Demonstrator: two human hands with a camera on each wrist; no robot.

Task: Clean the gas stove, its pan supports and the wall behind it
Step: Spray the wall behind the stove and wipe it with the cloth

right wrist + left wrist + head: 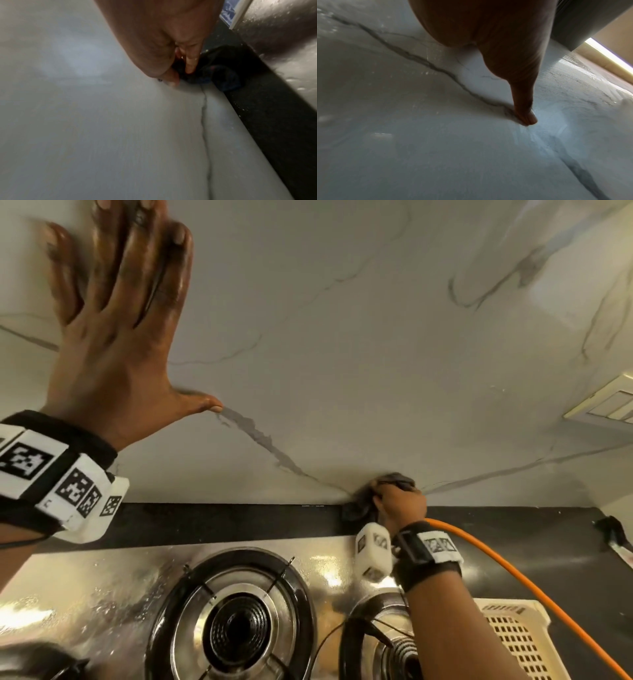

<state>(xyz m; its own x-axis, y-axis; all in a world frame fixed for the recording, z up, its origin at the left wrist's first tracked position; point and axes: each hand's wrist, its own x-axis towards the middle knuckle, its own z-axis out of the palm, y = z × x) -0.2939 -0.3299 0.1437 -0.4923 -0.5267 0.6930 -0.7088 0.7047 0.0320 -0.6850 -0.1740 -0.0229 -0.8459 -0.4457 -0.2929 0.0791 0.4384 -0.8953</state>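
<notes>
At the foot of the wall (pixel 342 337), just above the dark bench (pixel 531 549) edge behind the stove (pixel 102 594), the right hand (pixel 400 505) curls its fingers round a dark cloth (pixel 363 505) and presses it to the marble. The left hand (pixel 116 320) lies flat high on the wall, fingers spread, holding nothing. Burners (pixel 236 621) sit below; a cream basket (pixel 520 642) stands at right.

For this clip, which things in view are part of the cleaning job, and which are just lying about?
Part of the job:
- wall, left hand flat against it
- cloth, gripped by right hand at the wall's base
- stove with its burners

Lying about:
- basket
- switch plate
- orange cable
- dark object on the counter, too unclear to identify
</notes>
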